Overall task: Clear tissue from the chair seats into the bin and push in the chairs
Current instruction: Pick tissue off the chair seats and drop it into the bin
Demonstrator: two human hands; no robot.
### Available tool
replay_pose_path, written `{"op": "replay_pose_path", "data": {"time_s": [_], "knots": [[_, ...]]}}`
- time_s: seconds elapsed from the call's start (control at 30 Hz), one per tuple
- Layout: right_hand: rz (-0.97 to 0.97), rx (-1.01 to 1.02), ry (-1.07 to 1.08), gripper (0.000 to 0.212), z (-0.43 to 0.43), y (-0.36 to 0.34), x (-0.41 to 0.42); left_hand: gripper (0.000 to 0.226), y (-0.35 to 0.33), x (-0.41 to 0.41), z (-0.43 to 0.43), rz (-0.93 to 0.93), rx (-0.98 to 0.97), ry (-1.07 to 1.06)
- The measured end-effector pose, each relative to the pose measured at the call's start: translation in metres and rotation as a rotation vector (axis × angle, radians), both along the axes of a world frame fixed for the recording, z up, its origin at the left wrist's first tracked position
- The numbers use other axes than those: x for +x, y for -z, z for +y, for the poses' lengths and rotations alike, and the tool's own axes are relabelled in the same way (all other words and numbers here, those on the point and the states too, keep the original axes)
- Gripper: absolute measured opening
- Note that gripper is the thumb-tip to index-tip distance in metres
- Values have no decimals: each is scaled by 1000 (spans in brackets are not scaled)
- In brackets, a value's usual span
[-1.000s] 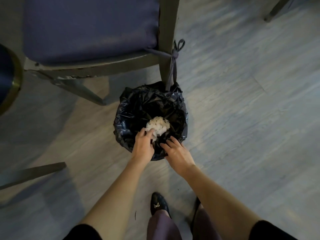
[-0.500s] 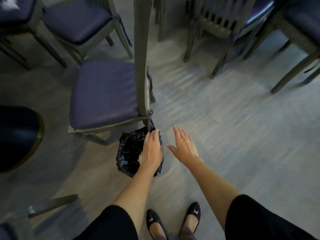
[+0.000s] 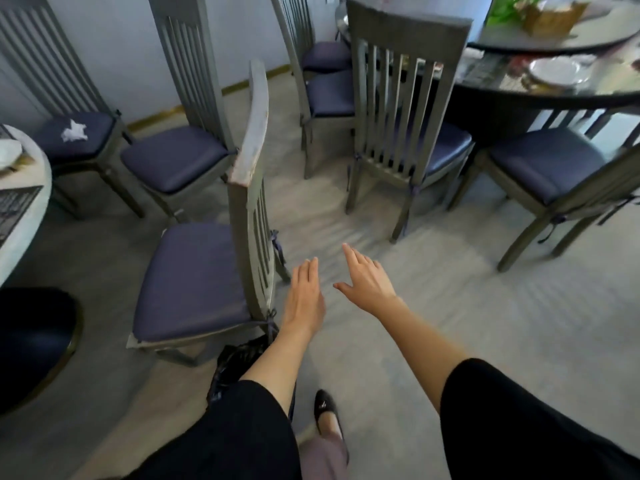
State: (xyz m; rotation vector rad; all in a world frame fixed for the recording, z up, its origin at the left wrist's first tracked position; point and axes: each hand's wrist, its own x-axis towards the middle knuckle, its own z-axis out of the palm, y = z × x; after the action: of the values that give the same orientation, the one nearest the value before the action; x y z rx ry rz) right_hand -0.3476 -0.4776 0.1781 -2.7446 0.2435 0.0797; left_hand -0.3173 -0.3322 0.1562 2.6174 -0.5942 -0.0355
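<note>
My left hand (image 3: pixel 305 298) and my right hand (image 3: pixel 367 283) are both empty with fingers spread, held out over the floor just right of the nearest chair (image 3: pixel 194 278), whose blue seat is bare. The black-lined bin (image 3: pixel 235 365) stands on the floor behind that chair, mostly hidden by my left arm. A crumpled white tissue (image 3: pixel 73 131) lies on the blue seat of a chair (image 3: pixel 79 133) at the far left. More grey chairs with blue cushions stand ahead, one (image 3: pixel 408 133) with its back to me at the round dark table (image 3: pixel 554 88).
A white table edge (image 3: pixel 20 188) with a plate is at the left, and a dark round stool (image 3: pixel 34 341) lower left. The dark table carries plates and a basket. Open floor lies between the chairs ahead. My foot (image 3: pixel 325 410) is below.
My hands left the tissue in the bin and rose away from it, both empty. The view lifted from the bin to the room, showing more chairs and the far tissue.
</note>
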Motion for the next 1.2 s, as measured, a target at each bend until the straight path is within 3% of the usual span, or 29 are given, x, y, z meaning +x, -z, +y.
{"op": "replay_pose_path", "data": {"time_s": [0.47, 0.83, 0.97, 1.2], "knots": [[-92, -39, -58, 84, -143, -62, 266, 76, -48, 251, -152, -91, -44, -125], [-114, -43, -285, 82, -207, -67, 508, 80, -53, 477, -206, -104, -26, -434], [-116, -77, -454, 82, -217, -76, 603, 78, -62, 560, -212, -153, 45, -465], [-122, -38, -513, 81, -208, -72, 753, 78, -71, 688, -206, -150, 53, -545]]}}
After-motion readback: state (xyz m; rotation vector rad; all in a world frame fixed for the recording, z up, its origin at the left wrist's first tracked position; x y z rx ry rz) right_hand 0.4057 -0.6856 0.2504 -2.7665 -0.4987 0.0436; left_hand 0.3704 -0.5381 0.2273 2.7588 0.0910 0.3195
